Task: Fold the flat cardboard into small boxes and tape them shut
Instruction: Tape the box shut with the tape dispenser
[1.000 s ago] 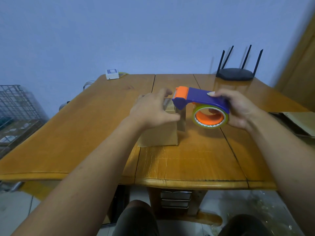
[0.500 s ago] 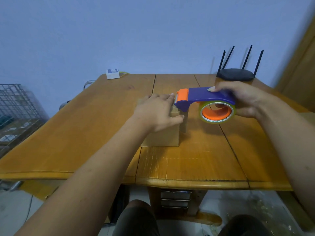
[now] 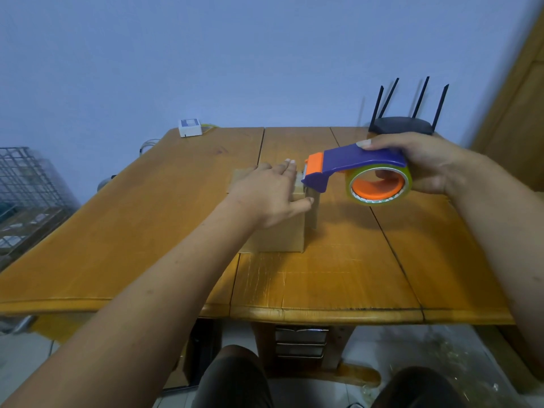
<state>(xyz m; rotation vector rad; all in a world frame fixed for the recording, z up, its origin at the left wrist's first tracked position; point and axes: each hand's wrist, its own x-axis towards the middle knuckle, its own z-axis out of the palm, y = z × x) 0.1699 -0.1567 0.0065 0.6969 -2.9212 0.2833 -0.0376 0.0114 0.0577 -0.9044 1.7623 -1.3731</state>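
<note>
Cardboard box [image 3: 279, 235] under flat left hand [image 3: 265, 192] | right hand [image 3: 426, 164] grips tape dispenser [image 3: 359, 160] just beside

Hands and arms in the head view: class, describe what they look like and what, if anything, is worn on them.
Both are a person's bare arms. The left forearm and right forearm show no sleeve anywhere in view. The left hand and right hand are ungloved; no ring, watch or bracelet is visible.

Box [image 3: 282, 234] set mid-table [image 3: 147, 231], left hand [image 3: 265, 192] laid on top. Tape dispenser [image 3: 353, 166] held by right hand [image 3: 426, 163] at its right edge; router [image 3: 400, 125] sited behind.
</note>
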